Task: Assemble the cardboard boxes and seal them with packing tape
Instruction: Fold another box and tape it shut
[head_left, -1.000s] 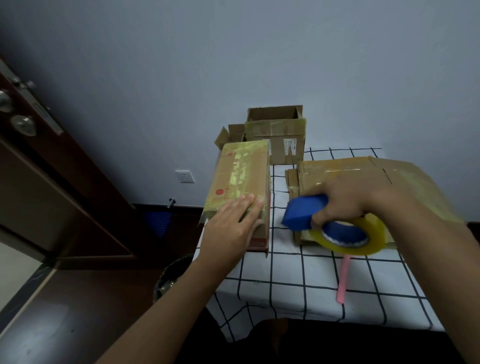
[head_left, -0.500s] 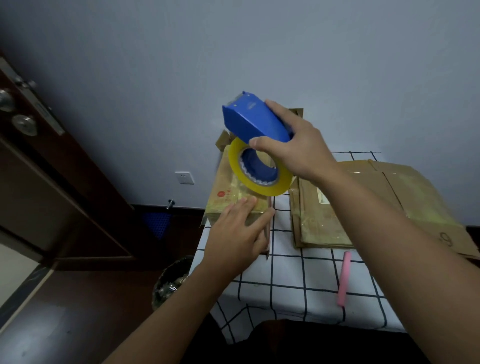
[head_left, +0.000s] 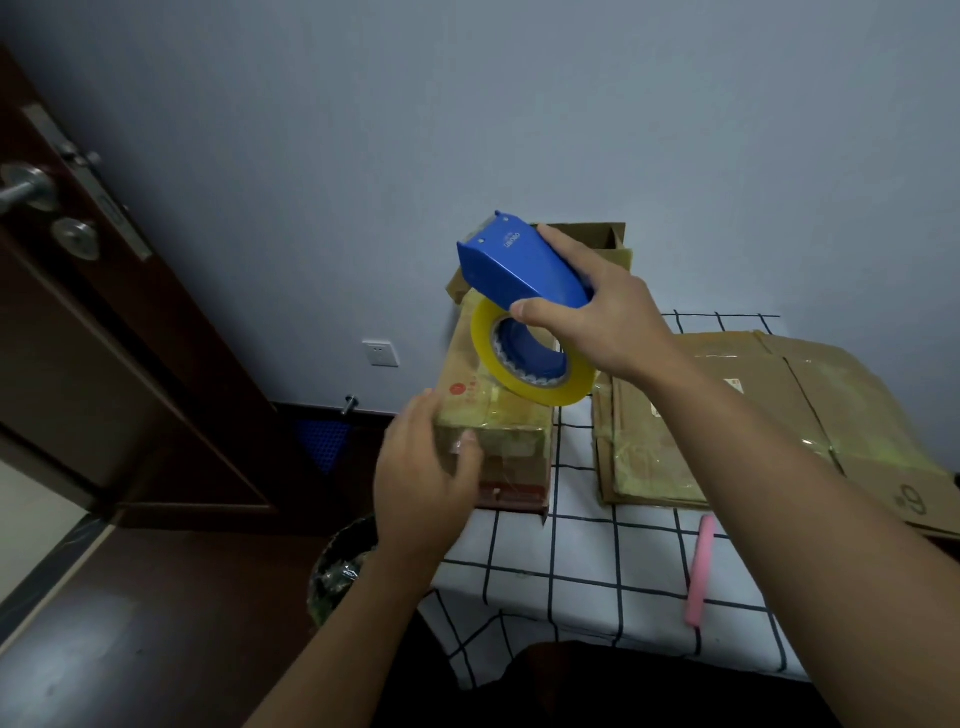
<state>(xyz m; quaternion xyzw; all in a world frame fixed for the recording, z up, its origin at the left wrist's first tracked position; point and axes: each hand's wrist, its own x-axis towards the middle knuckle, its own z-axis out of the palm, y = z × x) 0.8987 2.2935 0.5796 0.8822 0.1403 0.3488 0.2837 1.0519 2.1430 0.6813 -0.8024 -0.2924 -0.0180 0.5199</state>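
Two flattened boxes (head_left: 737, 415) lie beside pink cutter (head_left: 698, 571), near bin (head_left: 340, 566).

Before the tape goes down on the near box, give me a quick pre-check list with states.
1. Dispenser in hand: ok. The right hand grips the blue tape dispenser, raised above the box.
2. Tape loaded: ok. The yellow tape roll sits on the dispenser.
3. Box steadied: ok. The left hand presses its fingers on the near end of the closed cardboard box.
4. Loose tape end ready: cannot tell.
5. Top seam lined up: cannot tell; the roll covers much of the top.
6. Path clear: ok. The flattened boxes and the pink strip lie apart to the right.
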